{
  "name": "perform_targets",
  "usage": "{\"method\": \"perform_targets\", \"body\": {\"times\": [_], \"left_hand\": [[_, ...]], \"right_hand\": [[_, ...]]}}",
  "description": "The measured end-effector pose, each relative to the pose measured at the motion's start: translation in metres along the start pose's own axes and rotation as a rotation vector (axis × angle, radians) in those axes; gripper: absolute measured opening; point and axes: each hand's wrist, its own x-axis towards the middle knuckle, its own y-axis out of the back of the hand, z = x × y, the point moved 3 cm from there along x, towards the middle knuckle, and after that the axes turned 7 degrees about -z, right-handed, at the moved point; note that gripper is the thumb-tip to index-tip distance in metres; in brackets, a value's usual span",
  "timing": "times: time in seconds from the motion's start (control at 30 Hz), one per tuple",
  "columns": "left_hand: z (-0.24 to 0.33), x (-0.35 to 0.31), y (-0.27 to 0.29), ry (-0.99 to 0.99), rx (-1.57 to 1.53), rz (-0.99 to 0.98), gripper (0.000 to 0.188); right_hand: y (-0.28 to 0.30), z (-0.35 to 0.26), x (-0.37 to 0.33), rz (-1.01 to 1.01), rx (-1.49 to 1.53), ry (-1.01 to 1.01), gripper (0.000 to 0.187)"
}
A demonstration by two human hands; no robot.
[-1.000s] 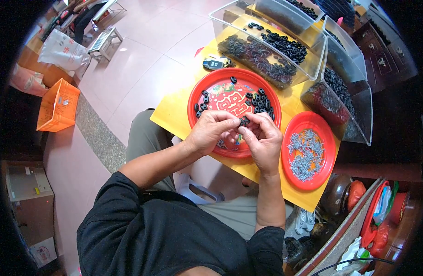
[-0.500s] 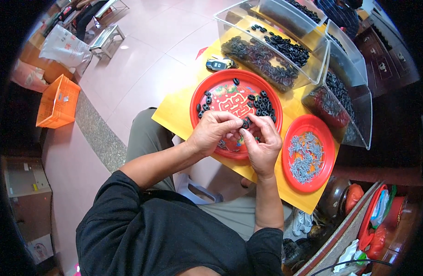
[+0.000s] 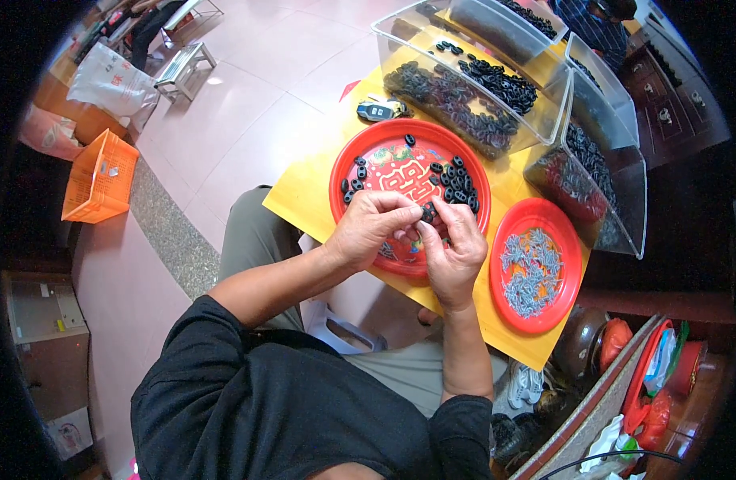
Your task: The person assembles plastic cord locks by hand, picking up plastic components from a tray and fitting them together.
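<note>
Over the near half of a red patterned tray (image 3: pixel 342 152), my left hand (image 3: pixel 370 228) and my right hand (image 3: pixel 454 250) meet fingertip to fingertip. Between them they pinch a small black oval piece with holes (image 3: pixel 428 211); both hands are closed on it. Loose black oval pieces (image 3: pixel 458 182) of the same kind lie on the tray's right side, with several more at its left edge. To the right, a smaller red plate (image 3: pixel 502 298) holds many small grey screw-like pieces (image 3: pixel 532 272). A few grey pieces also show beneath my hands.
Clear plastic bins (image 3: pixel 472 96) of black pieces stand along the far and right side of the yellow table surface (image 3: pixel 304 188). A key fob (image 3: pixel 376 110) lies beyond the tray. An orange crate (image 3: pixel 102 178) sits on the floor at left. Another person (image 3: pixel 596 28) is at the far right.
My hands stay together over the tray, with only slight shifts of the right fingers around the black piece. The person at the far right has moved a little. Otherwise the scene looks the same.
</note>
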Motion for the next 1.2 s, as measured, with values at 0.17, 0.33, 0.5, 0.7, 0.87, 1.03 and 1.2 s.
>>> {"method": "perform_targets", "body": {"times": [0.17,0.33,0.5,0.7,0.87,1.03,1.2], "left_hand": [[0.002,-0.001,0.001,-0.017,0.019,-0.018,0.011],[0.006,-0.002,-0.002,-0.047,0.053,-0.029,0.011],[0.008,-0.005,-0.003,-0.080,0.118,-0.038,0.012],[0.014,-0.009,-0.010,-0.144,0.147,-0.052,0.012],[0.032,-0.011,-0.022,-0.008,0.193,-0.147,0.016],[0.065,-0.024,0.027,-0.145,0.543,0.019,0.014],[0.078,-0.036,0.061,-0.253,0.945,0.136,0.009]], "right_hand": [[0.000,-0.001,-0.001,-0.002,-0.075,0.051,0.037],[-0.001,-0.003,-0.002,0.019,-0.074,0.112,0.035],[-0.003,-0.004,-0.003,0.037,-0.101,0.182,0.033],[0.001,-0.010,-0.009,0.063,-0.051,0.144,0.033],[0.028,-0.032,-0.001,0.142,-0.201,0.145,0.031],[0.126,-0.038,0.027,0.497,-0.460,0.066,0.026],[0.244,-0.010,0.054,0.436,-0.979,0.020,0.029]]}}
